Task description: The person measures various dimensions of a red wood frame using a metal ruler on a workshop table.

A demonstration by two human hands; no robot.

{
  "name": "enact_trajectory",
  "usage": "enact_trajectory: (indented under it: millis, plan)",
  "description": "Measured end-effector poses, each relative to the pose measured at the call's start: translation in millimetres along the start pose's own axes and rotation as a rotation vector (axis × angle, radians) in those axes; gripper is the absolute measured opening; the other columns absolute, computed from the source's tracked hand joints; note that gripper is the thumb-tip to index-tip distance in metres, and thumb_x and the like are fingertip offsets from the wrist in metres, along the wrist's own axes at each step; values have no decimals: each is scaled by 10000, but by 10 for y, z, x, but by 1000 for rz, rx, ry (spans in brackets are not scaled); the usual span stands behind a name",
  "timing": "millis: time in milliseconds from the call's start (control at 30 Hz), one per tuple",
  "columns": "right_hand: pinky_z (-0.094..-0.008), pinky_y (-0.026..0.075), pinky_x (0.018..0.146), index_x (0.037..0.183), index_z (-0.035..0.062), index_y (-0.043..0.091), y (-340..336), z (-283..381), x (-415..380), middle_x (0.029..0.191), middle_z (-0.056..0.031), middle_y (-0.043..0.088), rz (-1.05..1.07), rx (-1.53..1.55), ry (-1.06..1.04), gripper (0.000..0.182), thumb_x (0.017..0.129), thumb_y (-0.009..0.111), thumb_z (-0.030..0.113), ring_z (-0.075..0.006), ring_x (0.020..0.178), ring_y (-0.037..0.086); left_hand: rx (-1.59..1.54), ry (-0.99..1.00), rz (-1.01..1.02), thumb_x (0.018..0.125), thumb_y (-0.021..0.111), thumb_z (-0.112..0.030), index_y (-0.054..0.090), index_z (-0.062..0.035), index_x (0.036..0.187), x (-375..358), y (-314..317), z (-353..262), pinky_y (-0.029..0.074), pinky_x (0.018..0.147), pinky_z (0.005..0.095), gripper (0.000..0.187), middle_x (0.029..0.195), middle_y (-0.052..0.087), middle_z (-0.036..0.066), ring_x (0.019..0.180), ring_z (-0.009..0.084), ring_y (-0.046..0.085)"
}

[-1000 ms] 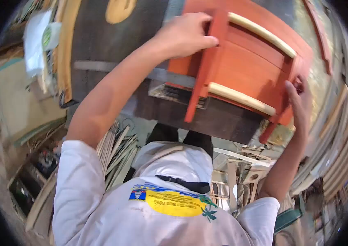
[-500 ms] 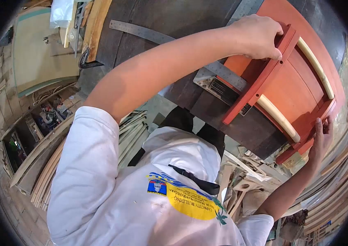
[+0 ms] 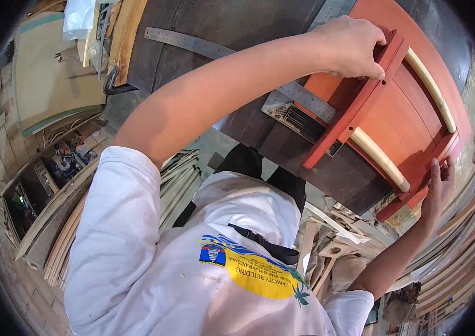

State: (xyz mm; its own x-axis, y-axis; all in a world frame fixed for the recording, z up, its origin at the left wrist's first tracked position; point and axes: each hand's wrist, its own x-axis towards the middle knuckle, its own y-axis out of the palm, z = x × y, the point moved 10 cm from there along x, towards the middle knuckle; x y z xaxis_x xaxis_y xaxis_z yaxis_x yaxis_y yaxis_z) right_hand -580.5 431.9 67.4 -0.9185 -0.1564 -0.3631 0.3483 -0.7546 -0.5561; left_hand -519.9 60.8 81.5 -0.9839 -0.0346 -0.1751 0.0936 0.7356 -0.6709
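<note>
My left hand is closed round the upper end of a red-painted wooden bar with small dark holes. Two pale round rods run from this bar to a second red bar on the right, forming a small frame. At that right bar, my right hand has its thumb and fingers around the end, partly hidden by the wood. Below the frame lies a wide red-orange panel on a dark worktop. A steel ruler passes beneath my left forearm.
A second metal rule lies near the panel's top. A flat printed item sits by the left red bar. A clamp grips at the worktop's left. Wood offcuts cover the floor, and stacked strips stand at right.
The view has shifted very slightly. Both hands keep the same hold on the red frame, which stays in place.
</note>
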Motion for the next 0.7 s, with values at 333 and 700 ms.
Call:
enact_trajectory:
  millis: [333,700]
  plan:
    - [-311,464,897,1436,-36,463,11,23,7,1142,-103,642,3,-5,-33,642,938,709,288,-153,995,606,39,46,-77,779,773,-354,682,-33,1194,16,-3,15,554,858,377,532,853,749,108,889,249,723]
    - [-279,461,820,1414,-48,484,-37,-57,29,1092,-79,634,1,-78,-7,626,944,701,302,-123,960,578,6,3,-49,790,773,-348,669,-34,1223,-4,0,29,545,876,369,545,857,755,87,912,232,723]
